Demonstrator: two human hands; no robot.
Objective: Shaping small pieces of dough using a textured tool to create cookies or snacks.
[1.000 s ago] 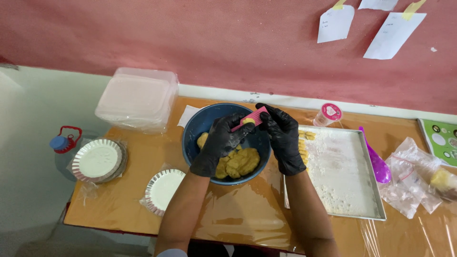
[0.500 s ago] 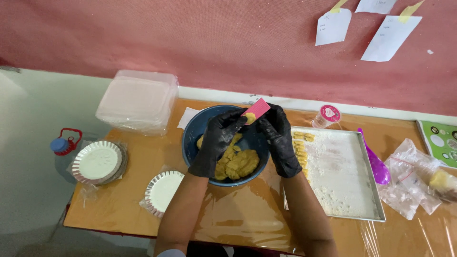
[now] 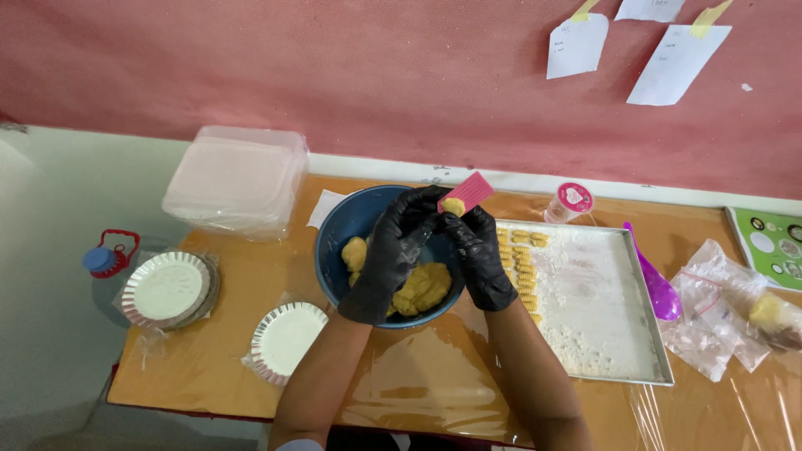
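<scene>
Front of the table: two stacks of fluted foil tart cases (image 3: 286, 338) (image 3: 166, 290) are sitting untouched in their plastic wrap
Left hand (image 3: 393, 250): black-gloved, fingers curling closed toward a small bit of dough (image 3: 453, 205) and pressing it against the pink ridged card (image 3: 466, 192)
Right hand (image 3: 483, 255): also gloved, fingers closed around the card's lower end, holding it tilted over the bowl
Dough left: a big yellow lump (image 3: 422, 288) and a smaller one (image 3: 354, 253) are lying in the blue bowl (image 3: 347, 219), so I judge much shaping is remaining
Done so far: two short rows of ridged pieces (image 3: 522, 263) are lining the left edge of the floured tray (image 3: 618, 334); most of the tray is waiting bare
Further back: a purple spoon (image 3: 656, 284), a small pink-lidded cup (image 3: 570, 202) and stacked clear tubs (image 3: 236, 179) are resting by the wall
</scene>
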